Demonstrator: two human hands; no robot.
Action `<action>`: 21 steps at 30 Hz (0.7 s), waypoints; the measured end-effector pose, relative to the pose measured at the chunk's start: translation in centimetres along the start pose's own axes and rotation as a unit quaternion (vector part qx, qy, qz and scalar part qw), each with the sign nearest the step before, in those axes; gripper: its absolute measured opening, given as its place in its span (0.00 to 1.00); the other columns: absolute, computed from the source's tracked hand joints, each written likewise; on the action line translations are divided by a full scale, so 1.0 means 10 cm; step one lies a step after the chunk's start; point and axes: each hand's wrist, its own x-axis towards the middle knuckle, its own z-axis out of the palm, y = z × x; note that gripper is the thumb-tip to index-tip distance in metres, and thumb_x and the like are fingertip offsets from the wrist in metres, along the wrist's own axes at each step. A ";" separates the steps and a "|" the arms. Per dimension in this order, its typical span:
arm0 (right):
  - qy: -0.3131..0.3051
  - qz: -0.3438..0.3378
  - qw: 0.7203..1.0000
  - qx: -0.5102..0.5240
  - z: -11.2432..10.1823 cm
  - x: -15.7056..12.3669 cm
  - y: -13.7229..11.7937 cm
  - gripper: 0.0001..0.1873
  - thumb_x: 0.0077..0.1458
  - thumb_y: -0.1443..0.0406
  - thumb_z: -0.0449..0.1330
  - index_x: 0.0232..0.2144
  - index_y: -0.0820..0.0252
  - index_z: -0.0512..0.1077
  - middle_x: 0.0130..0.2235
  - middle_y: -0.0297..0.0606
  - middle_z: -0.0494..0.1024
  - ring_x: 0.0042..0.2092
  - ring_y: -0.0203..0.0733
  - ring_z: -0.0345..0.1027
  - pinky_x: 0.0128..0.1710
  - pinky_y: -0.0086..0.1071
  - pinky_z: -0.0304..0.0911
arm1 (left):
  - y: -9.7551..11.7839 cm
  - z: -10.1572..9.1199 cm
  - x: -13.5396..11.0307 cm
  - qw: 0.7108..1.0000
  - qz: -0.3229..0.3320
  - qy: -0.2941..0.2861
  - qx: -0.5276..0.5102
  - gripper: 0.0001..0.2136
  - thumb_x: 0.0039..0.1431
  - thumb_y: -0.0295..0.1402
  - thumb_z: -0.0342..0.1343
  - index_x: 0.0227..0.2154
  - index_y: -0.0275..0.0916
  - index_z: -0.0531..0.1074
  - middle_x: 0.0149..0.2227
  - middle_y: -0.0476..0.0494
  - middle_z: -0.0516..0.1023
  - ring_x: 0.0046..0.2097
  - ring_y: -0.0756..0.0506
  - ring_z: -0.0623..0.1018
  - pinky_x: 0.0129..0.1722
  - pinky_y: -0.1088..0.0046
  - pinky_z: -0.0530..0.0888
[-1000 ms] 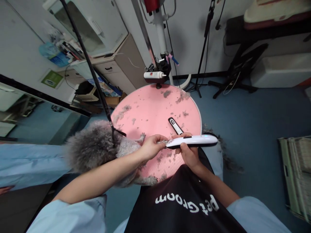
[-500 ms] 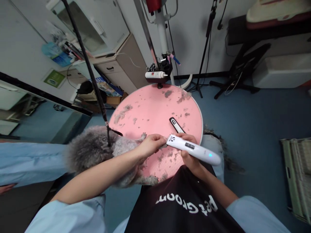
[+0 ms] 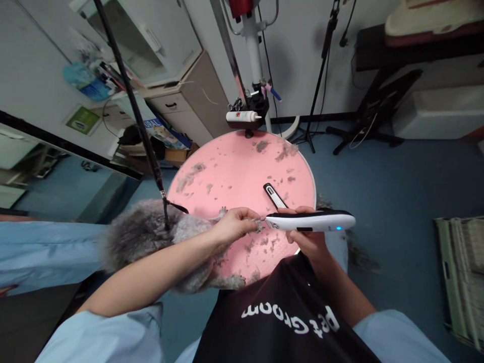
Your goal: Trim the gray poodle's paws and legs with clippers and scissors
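A grey curly-haired dog (image 3: 139, 232) lies at the left side of the round pink grooming table (image 3: 242, 166), a black strap fastened round its neck. My left hand (image 3: 236, 225) is closed on one of its paws (image 3: 259, 225), fingertips pinching near the toes. In my right hand (image 3: 308, 241) I grip a white and black hair clipper (image 3: 310, 222) with a lit blue light. Its blade end points left, close beside the paw; whether it touches I cannot tell. Another paw (image 3: 236, 281) rests near the table's front edge.
A black and white tool (image 3: 275, 195) lies on the table just beyond my right hand. Cut fur tufts (image 3: 261, 146) are scattered over the pink top. A holder with scissors and a white bottle (image 3: 242, 116) is at the far edge. A blue sleeve (image 3: 45, 252) of another person shows at left.
My right hand has turned the clipper onto its side and swung its rear end up and to the right. My left hand stays on the paw, whose toes now show more.
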 end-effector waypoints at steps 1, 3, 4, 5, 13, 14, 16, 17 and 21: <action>0.013 -0.005 1.000 0.001 0.01 -0.01 0.00 0.23 0.45 0.65 0.66 0.42 0.48 0.62 0.48 0.38 0.75 0.26 0.36 0.68 0.25 0.35 0.64 | 0.00 0.00 0.00 1.000 0.000 -0.005 -0.002 0.09 0.42 0.28 0.59 0.31 0.35 0.72 0.20 0.50 0.69 0.20 0.54 0.60 0.20 0.76 0.54; 0.035 -0.015 0.999 -0.003 0.03 -0.02 0.00 0.23 0.42 0.65 0.67 0.40 0.49 0.63 0.48 0.39 0.75 0.30 0.40 0.70 0.24 0.35 0.64 | 0.00 0.00 0.01 1.000 0.003 -0.015 -0.003 0.10 0.42 0.29 0.59 0.32 0.35 0.72 0.20 0.50 0.70 0.20 0.55 0.59 0.20 0.76 0.54; 0.041 -0.019 0.999 -0.007 0.03 -0.02 0.00 0.23 0.41 0.65 0.67 0.39 0.49 0.63 0.48 0.39 0.75 0.32 0.42 0.71 0.25 0.35 0.64 | 0.00 0.00 0.01 1.000 0.004 -0.018 -0.002 0.10 0.42 0.29 0.59 0.32 0.35 0.72 0.21 0.50 0.71 0.20 0.55 0.59 0.21 0.76 0.54; 0.040 -0.021 0.999 -0.013 0.04 -0.02 0.00 0.23 0.41 0.66 0.67 0.39 0.49 0.63 0.48 0.40 0.75 0.34 0.43 0.72 0.25 0.35 0.65 | 0.01 0.01 0.00 1.000 0.004 -0.018 -0.001 0.10 0.42 0.30 0.59 0.31 0.34 0.72 0.21 0.50 0.71 0.20 0.55 0.60 0.21 0.77 0.54; -0.015 -0.005 1.000 -0.019 0.10 -0.03 0.00 0.20 0.48 0.65 0.62 0.42 0.49 0.61 0.46 0.38 0.77 0.24 0.35 0.66 0.23 0.33 0.63 | 0.01 0.03 -0.03 0.999 0.017 0.001 0.027 0.07 0.41 0.28 0.59 0.28 0.35 0.72 0.20 0.50 0.69 0.23 0.53 0.62 0.23 0.76 0.57; -0.003 -0.005 1.000 -0.013 0.11 -0.03 0.00 0.20 0.49 0.65 0.62 0.43 0.49 0.61 0.45 0.37 0.77 0.23 0.34 0.65 0.23 0.32 0.63 | 0.00 0.03 -0.03 0.999 0.022 0.001 0.029 0.07 0.42 0.27 0.59 0.28 0.35 0.72 0.20 0.50 0.69 0.23 0.53 0.63 0.23 0.75 0.57; 0.005 -0.008 1.000 -0.015 0.12 -0.03 0.00 0.21 0.48 0.65 0.63 0.43 0.49 0.60 0.44 0.37 0.78 0.22 0.33 0.64 0.22 0.32 0.63 | -0.01 0.03 -0.03 0.999 0.027 0.003 0.030 0.06 0.42 0.26 0.59 0.27 0.36 0.72 0.20 0.50 0.69 0.23 0.52 0.64 0.23 0.75 0.58; -0.008 -0.006 1.000 -0.021 0.12 -0.03 0.00 0.21 0.48 0.65 0.63 0.43 0.49 0.60 0.44 0.37 0.78 0.22 0.33 0.64 0.22 0.32 0.63 | -0.02 0.03 -0.03 0.999 0.028 0.003 0.032 0.05 0.42 0.25 0.58 0.26 0.36 0.72 0.20 0.50 0.69 0.23 0.52 0.64 0.23 0.75 0.58; -0.046 0.002 0.999 -0.007 0.16 -0.01 -0.05 0.20 0.48 0.64 0.63 0.43 0.49 0.62 0.46 0.40 0.77 0.23 0.34 0.65 0.21 0.32 0.63 | -0.04 0.04 -0.06 0.998 0.032 0.003 0.049 0.05 0.41 0.23 0.57 0.24 0.35 0.72 0.20 0.49 0.70 0.23 0.53 0.64 0.24 0.75 0.59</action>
